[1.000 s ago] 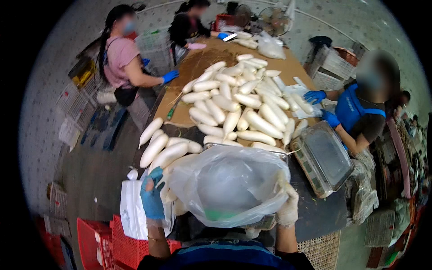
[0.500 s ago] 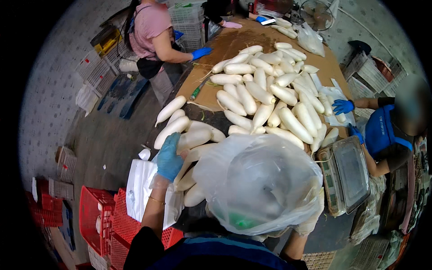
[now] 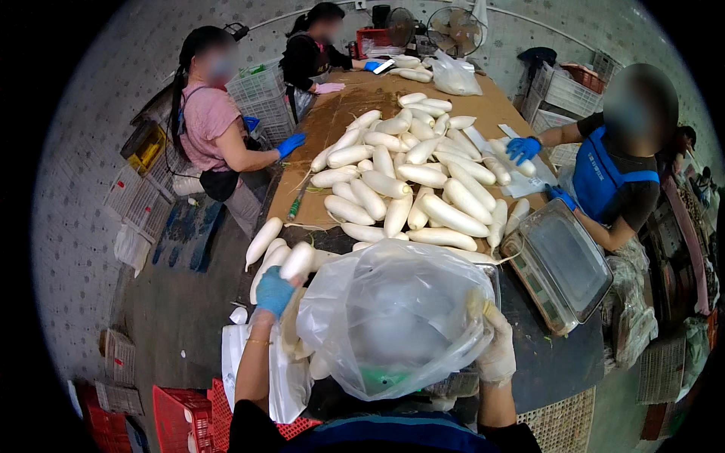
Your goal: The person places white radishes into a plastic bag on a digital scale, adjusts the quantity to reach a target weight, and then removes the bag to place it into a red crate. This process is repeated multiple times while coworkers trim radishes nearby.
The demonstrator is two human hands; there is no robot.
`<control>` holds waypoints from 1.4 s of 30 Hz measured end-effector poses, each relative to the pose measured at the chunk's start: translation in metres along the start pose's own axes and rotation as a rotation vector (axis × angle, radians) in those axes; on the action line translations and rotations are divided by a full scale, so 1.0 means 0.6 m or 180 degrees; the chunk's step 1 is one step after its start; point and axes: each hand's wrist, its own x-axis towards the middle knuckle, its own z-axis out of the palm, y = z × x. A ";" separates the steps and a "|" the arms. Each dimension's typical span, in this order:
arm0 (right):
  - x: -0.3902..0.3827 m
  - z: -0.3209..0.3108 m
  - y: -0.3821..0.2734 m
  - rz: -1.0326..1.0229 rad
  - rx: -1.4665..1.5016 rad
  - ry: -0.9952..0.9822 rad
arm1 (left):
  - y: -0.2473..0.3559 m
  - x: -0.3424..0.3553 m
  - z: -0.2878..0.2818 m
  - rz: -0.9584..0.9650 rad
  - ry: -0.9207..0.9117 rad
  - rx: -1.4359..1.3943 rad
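My left hand (image 3: 274, 292), in a blue glove, is closed around a white radish (image 3: 298, 260) and holds it up beside the bag. My right hand (image 3: 496, 351), in a whitish glove, grips the right edge of a large clear plastic bag (image 3: 393, 302), which bulges open in front of me. Something green shows through the bag's bottom; the rest of its inside is blurred by the plastic. A few more radishes (image 3: 264, 240) lie by my left hand, partly covered by it and the bag. White plastic sheeting (image 3: 283, 385) hangs at the near left table edge.
A big heap of radishes (image 3: 423, 174) covers the middle of the cardboard-topped table (image 3: 362, 90). A green-handled tool (image 3: 296, 204) lies left of it. At right a metal-framed tray (image 3: 566, 264) tilts near a co-worker's blue glove (image 3: 522, 149). Red crates (image 3: 183, 419) stand lower left.
My left hand has lifted a radish off the small group and tilted it up. The view has swung upward. The right co-worker's hand now rests on a radish.
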 end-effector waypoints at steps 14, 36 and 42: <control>-0.002 0.053 -0.009 0.0918 -0.0591 -0.0663 | 0.320 -0.233 -0.161 0.2153 -0.0651 -0.2974; -0.002 0.030 -0.026 -0.0100 -0.0406 -0.0047 | 0.148 -0.141 -0.106 0.0515 0.0227 -0.3485; 0.006 0.019 -0.004 -0.0163 -0.1125 0.0001 | -0.176 0.023 0.034 -0.0298 0.0467 0.0212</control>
